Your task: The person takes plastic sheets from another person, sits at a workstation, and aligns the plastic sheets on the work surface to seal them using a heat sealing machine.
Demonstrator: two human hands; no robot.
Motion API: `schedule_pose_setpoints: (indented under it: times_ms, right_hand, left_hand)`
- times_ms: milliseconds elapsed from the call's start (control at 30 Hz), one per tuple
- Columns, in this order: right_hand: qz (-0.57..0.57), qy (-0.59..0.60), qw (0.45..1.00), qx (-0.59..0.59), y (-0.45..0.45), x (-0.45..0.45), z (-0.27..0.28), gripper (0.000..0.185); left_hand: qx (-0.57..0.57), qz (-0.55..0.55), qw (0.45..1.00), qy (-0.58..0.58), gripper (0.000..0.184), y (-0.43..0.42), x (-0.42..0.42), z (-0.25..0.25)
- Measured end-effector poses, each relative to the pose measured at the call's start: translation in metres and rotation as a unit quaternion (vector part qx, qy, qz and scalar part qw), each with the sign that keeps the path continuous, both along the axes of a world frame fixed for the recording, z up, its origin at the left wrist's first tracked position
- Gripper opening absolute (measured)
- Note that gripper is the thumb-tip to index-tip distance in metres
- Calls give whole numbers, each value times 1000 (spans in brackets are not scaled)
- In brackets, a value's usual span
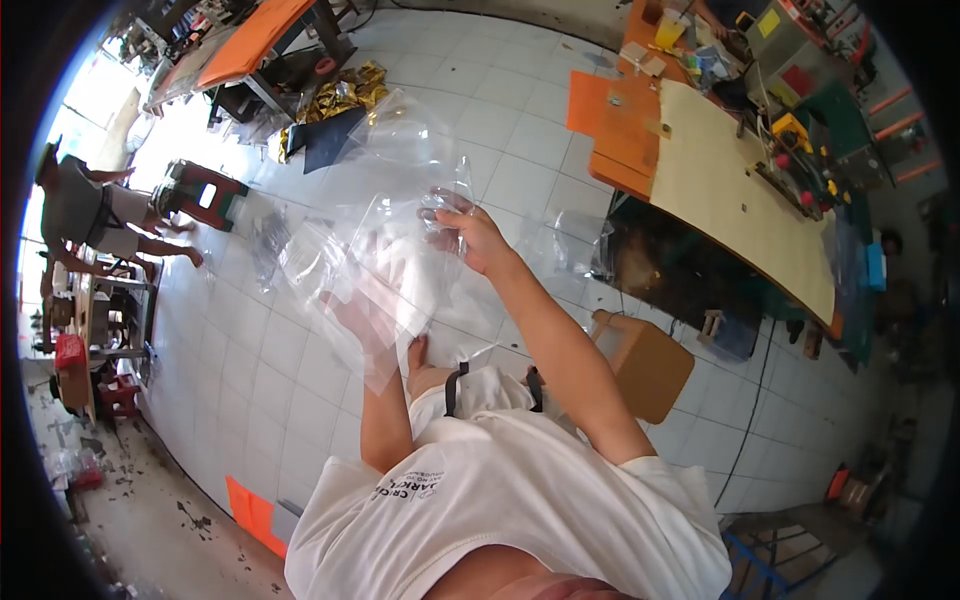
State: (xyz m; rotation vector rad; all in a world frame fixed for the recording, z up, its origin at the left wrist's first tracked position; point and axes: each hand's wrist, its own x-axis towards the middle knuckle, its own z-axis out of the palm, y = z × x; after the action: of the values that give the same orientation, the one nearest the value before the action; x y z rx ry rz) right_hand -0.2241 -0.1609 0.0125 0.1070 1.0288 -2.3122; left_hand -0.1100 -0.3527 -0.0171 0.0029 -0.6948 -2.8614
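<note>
Clear plastic bags, crinkled and shiny, are spread in front of me above the tiled floor. My right hand grips a bunched part of the plastic between thumb and fingers. Lower and to the left, my left hand shows through the plastic, which also covers part of that forearm. Its fingers look stretched out, though glare blurs them; whether it is inside a bag or beneath one I cannot tell. More clear plastic extends upward past my hands.
A brown stool stands close on my right, before a workbench with a pale top. Gold foil lies by an orange-topped table. At left, a person is near a green-and-red stool. A cable crosses the floor.
</note>
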Motion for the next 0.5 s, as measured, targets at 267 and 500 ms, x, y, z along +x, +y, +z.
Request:
schedule_pose_setpoints:
  times_ms: [267,500]
  right_hand:
    - [30,-21,999,13,-215,-58,5,49]
    - [33,29,996,78,-348,-106,29,54]
  left_hand:
    - [285,-101,944,132,89,-194,-119,-10]
    - [107,-78,979,157,95,-333,-185,10]
